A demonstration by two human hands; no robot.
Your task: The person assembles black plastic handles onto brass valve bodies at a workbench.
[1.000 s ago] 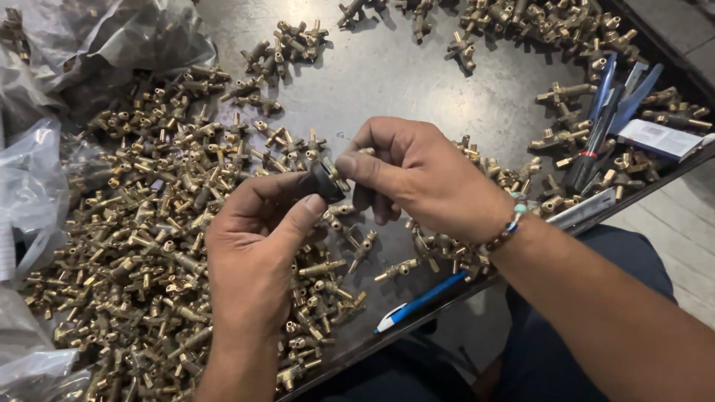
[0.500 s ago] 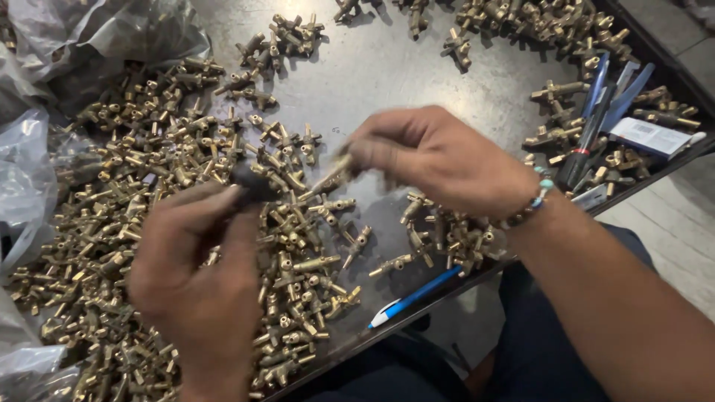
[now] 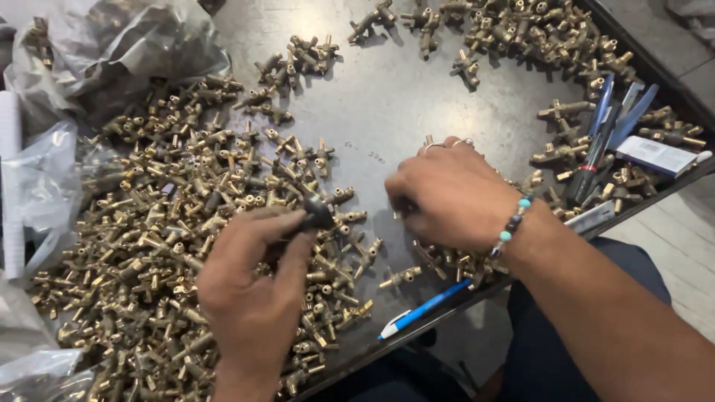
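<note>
well, the left hand (image 3: 249, 294) pinches a small dark cap-like part (image 3: 319, 214) between thumb and forefinger tips, fingers narrow around it, held just above the big heap of brass fittings (image 3: 149, 246). the right hand (image 3: 454, 197) lies knuckles up with its fingers curled down among a few fittings just under and in front of them; whether they grip one i cannot tell. judging by how things lie, most of the work is left: the heap beside the left fingers is large, while a smaller cluster of fittings (image 3: 536, 33) sits well beyond the right fingers. the surface is a dark grey metal table (image 3: 387, 104), with crumpled plastic bags (image 3: 89, 45) past the left fingers, pens (image 3: 603, 141) off to the right, a blue pen (image 3: 424, 309) near the edge, and pale floor (image 3: 689, 238) below.
</note>
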